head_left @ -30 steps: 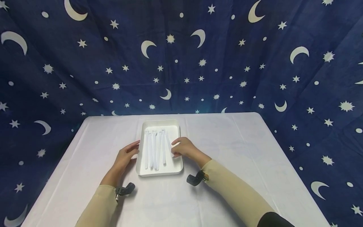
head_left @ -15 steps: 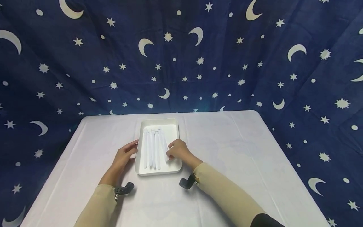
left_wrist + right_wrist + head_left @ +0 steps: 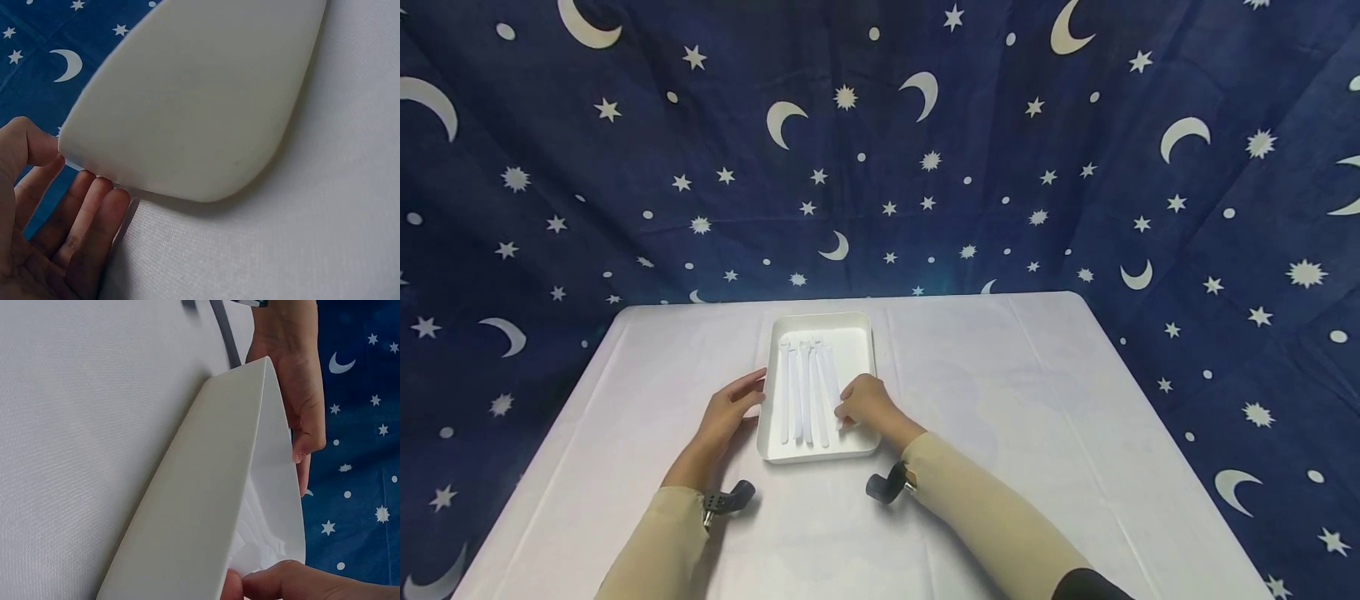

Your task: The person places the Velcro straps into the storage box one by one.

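Observation:
A white rectangular tray (image 3: 859, 337) holds several long, slim white sticks (image 3: 807, 396) lying side by side. Their top ends look slightly wider; their exact kind is too small to tell. My right hand (image 3: 867, 403) reaches over the tray's right side and pinches the lower end of the rightmost white stick (image 3: 831, 371) between thumb and fingers. In the right wrist view, thumb and finger (image 3: 275, 581) meet just inside the tray's wall. My left hand (image 3: 724, 417) rests against the tray's left side. In the left wrist view its fingertips (image 3: 115, 197) touch the outer wall, fingers nearly straight.
The tray stands on a table with a white cloth (image 3: 1000, 375). Behind it hangs a dark blue curtain (image 3: 880, 275) with moons and stars. A black wrist camera (image 3: 730, 498) is strapped to the left wrist, another black camera (image 3: 887, 483) to the right.
My right hand has moved left and slightly nearer, bringing the pinched white stick closer to the others. The row of sticks lies tighter together. My left hand has stayed at the tray's side.

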`<state>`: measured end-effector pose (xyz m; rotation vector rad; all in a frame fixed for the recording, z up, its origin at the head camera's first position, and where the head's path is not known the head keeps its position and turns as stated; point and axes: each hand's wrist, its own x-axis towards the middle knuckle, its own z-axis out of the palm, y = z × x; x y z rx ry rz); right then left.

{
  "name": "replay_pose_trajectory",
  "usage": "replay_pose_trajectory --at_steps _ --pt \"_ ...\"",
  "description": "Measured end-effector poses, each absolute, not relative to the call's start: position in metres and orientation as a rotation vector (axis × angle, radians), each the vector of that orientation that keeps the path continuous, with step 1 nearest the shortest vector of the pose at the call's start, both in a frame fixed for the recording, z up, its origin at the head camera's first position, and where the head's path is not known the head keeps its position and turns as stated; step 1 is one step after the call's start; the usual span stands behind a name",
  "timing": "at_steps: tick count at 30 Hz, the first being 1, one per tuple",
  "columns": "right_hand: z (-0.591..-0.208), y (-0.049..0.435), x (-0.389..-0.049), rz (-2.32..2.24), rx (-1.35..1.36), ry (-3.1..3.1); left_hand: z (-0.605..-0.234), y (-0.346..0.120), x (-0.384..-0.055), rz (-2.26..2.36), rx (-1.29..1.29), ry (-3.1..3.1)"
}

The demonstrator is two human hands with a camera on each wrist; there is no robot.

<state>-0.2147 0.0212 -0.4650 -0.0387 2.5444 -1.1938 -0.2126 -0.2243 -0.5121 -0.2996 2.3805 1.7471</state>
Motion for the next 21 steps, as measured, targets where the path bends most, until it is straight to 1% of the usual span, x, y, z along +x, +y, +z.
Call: replay_pose_trajectory --at_steps 14,21 --pt "-0.4723 0.0177 -0.2108 -1.137 -0.056 2.558 -0.5156 -0.2266 -0.2065 1.741 -0.321 2.364" --pt "-0.4683 0.0183 -0.2151 -1.138 -0.063 2.571 -0.5135 -0.2261 -0.2118 1.759 -0.300 2.377"
